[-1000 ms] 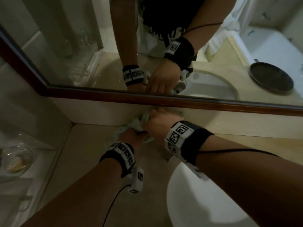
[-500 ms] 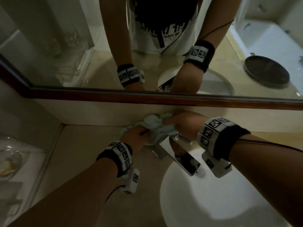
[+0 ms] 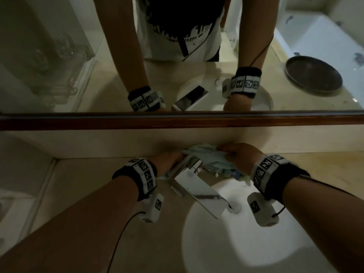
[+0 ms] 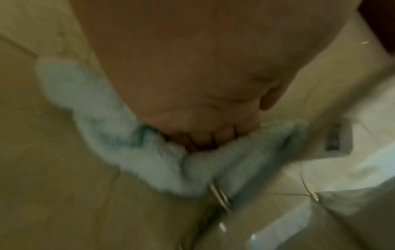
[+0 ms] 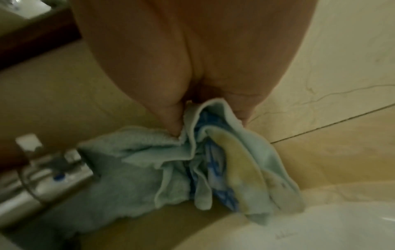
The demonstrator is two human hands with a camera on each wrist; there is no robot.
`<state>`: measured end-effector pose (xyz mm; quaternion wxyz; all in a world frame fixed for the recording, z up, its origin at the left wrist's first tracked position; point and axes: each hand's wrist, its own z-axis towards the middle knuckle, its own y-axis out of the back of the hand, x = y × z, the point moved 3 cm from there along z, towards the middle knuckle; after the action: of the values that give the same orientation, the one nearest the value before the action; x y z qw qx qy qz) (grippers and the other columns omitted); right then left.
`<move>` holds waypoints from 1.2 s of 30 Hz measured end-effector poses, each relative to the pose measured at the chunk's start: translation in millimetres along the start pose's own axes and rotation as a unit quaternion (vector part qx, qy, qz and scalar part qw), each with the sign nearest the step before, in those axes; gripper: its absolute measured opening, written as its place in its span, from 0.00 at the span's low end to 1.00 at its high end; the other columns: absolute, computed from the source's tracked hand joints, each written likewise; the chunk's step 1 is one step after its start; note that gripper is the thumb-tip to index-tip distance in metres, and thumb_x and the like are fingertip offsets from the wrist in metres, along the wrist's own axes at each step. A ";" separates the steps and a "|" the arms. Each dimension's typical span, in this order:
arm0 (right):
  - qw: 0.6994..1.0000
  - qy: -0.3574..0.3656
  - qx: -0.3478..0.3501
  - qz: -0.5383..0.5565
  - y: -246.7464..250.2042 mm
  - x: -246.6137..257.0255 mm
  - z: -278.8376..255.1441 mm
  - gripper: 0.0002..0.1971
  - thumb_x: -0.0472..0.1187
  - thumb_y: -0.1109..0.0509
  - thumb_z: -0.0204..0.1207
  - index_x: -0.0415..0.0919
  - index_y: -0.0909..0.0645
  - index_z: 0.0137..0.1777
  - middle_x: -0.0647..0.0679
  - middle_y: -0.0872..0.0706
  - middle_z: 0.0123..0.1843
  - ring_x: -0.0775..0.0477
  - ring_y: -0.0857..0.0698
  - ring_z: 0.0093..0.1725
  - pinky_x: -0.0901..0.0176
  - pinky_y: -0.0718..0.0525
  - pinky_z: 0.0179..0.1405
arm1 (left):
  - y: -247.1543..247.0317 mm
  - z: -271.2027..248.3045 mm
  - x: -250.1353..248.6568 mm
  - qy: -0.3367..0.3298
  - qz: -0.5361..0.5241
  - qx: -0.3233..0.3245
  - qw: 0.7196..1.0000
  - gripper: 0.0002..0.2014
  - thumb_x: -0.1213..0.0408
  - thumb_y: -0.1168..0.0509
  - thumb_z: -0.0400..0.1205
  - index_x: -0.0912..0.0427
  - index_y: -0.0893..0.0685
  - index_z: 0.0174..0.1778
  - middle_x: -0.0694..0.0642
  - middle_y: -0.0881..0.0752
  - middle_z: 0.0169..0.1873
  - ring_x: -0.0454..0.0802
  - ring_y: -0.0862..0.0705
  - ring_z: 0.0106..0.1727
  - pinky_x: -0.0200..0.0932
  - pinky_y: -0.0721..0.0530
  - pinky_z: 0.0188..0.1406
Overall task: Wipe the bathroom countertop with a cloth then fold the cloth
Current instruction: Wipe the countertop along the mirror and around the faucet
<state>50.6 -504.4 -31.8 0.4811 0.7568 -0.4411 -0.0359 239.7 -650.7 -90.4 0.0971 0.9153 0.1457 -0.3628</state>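
A pale blue-green cloth (image 3: 208,157) with blue and yellow print is stretched behind the chrome tap (image 3: 197,186), against the back wall of the beige countertop (image 3: 82,194). My left hand (image 3: 167,161) grips its left end, with fingers curled into the cloth (image 4: 132,152) in the left wrist view. My right hand (image 3: 239,154) pinches the right end; the right wrist view shows the bunched cloth (image 5: 192,165) hanging from my thumb and fingers above the counter beside the tap (image 5: 42,177).
A white oval basin (image 3: 246,243) lies below the tap. A wood-framed mirror (image 3: 177,120) runs along the back wall. A glass shelf edge (image 3: 11,203) with items stands at the far left. Bare counter (image 3: 325,164) stretches to the right.
My right hand has moved right past the tap, drawing the cloth out behind it. The left hand has followed slightly right, still holding its end. The view has shifted right.
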 end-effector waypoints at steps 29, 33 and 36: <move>0.964 0.093 -0.004 -0.247 -8.7 -71.9 -2.4 0.33 0.42 0.34 0.79 0.59 0.38 0.83 0.44 0.32 0.76 0.37 0.28 0.69 0.47 0.23 0.69 | 26.7 -25.0 -1.2 -0.005 -0.004 -0.043 0.999 0.17 0.59 0.43 0.89 0.55 0.09 0.62 0.50 0.09 0.60 0.46 0.13 0.64 0.42 0.22 0.70; 0.971 0.023 -0.043 -0.234 -0.7 -92.8 -13.1 0.28 0.45 0.32 0.77 0.60 0.30 0.77 0.46 0.28 0.72 0.36 0.25 0.65 0.43 0.18 0.64 | 35.9 -31.2 9.2 -0.016 0.009 -0.054 0.998 0.19 0.56 0.47 0.90 0.52 0.09 0.60 0.49 0.09 0.60 0.46 0.13 0.65 0.47 0.24 0.75; 0.982 0.009 -0.056 -0.182 -10.2 -75.1 -8.2 0.18 0.56 0.42 0.79 0.59 0.25 0.67 0.47 0.26 0.68 0.35 0.25 0.61 0.39 0.20 0.61 | 37.4 -35.6 14.3 -0.014 0.008 -0.066 0.998 0.19 0.56 0.47 0.90 0.51 0.10 0.62 0.47 0.10 0.63 0.45 0.15 0.67 0.43 0.24 0.74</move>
<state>15.3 -444.5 -62.9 0.5119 0.7966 -0.2893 -0.1406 284.9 -672.9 -72.0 0.1627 0.9026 0.1606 -0.3647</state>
